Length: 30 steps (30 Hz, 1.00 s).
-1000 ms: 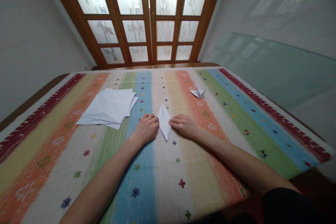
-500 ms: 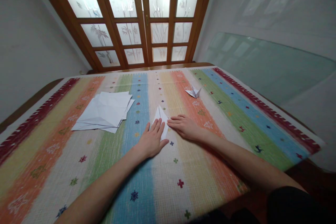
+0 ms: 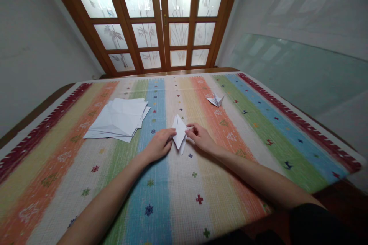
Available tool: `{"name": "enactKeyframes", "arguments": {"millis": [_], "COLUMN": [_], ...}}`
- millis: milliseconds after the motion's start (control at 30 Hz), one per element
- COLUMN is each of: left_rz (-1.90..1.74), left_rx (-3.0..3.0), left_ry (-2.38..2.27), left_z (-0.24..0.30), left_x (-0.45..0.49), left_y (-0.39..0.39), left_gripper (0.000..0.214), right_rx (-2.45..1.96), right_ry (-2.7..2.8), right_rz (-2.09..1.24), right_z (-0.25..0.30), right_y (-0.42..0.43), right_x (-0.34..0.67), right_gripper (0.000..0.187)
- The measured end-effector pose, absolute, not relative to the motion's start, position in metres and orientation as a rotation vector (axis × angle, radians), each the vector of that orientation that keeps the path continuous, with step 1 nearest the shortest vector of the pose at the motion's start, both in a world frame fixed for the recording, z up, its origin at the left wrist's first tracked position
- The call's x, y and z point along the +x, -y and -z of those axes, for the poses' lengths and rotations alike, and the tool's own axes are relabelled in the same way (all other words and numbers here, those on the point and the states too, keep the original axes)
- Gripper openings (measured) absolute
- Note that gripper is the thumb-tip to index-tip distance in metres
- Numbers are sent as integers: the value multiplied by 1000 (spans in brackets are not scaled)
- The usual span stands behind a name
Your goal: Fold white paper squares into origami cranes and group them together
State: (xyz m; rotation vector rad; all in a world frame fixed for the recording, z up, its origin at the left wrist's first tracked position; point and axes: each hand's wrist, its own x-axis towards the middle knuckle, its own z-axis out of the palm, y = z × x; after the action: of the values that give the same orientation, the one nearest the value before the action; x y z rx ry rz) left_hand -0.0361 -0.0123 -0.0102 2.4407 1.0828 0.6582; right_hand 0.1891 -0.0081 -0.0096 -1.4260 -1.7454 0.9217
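Observation:
Between my hands is a folded white paper (image 3: 179, 132), shaped like a narrow diamond with a slit at its far point. Its layers stand a little apart on the near right side. The fingertips of my left hand (image 3: 159, 143) grip its left edge, the thumb tucked low. On the opposite side, my right hand (image 3: 200, 136) pinches the right edge between thumb and fingers. Farther off to the right sits a folded paper crane (image 3: 215, 100). A stack of white paper sheets (image 3: 120, 118) lies to the left, some with crease lines.
A striped tablecloth (image 3: 155, 195) with small printed motifs covers the table. Beyond the far edge stand wooden doors (image 3: 163, 42) with frosted panes. A pale glass panel (image 3: 301, 69) is along the wall at right.
My left hand has lifted from lying flat on the folded paper and now grips its left edge. My right fingers have closed on the right edge. The paper shows as a whole diamond.

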Motion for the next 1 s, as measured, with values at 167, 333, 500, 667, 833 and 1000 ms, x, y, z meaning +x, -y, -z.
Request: {"name": "enactKeyframes", "arguments": {"millis": [167,333,500,667,833,1000], "left_rz": [-775,-814,-892,-1048,-878,-589], "left_rx": [2476,2396,2494,2534,2750,2906], "left_ry": [-1083,-1092,-1105,-1455,-1522,-1532], "left_z": [11,10,11,4,-7,-7], "left_x": [-25,-27,-26,-14,1,5], "left_y": [12,13,13,23,36,34], "left_gripper": [21,27,14,20,45,16], "right_rx": [-1412,-1405,-1408,-1384,-1311,-1215], "right_ry": [1634,1661,1686,1367,967,944], "right_rz": [-1057,-1085,-1122,-1251,-1266,-1396], "right_z": [8,8,2,3,2,0], "right_y": [1,-6,-8,-6,0,10], "right_x": [178,180,179,169,160,159], "right_gripper": [39,35,10,15,37,30]}}
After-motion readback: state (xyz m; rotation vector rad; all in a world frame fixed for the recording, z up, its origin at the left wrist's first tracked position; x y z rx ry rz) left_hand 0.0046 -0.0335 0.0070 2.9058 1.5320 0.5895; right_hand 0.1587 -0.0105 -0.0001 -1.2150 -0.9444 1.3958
